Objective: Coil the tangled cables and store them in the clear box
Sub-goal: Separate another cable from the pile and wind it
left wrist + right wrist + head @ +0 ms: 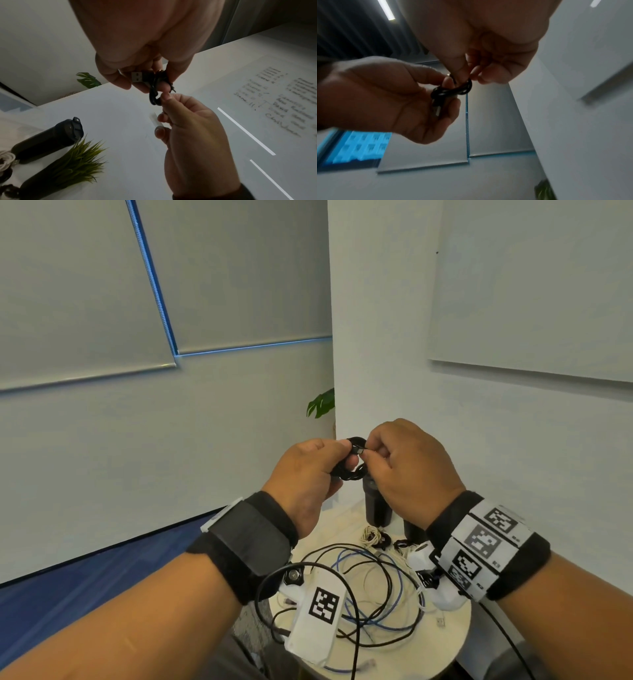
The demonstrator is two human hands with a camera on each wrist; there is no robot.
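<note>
Both hands are raised above the table and hold one small black cable coil (352,471) between them. My left hand (337,455) grips the bundle with thumb and fingers. My right hand (373,455) pinches the cable's end against the coil. In the left wrist view the coil (154,94) hangs under my left hand (142,86), with a silver USB plug (138,78) sticking out. A tangle of black, blue and white cables (370,594) lies on the round white table (452,638). No clear box is in view.
A beige coiled cable (371,535) and small dark coils (402,543) lie at the table's far side beside two black bottles (376,505). A green artificial plant (75,162) stands near them. Walls close in behind, and a whiteboard (283,101) hangs on the right.
</note>
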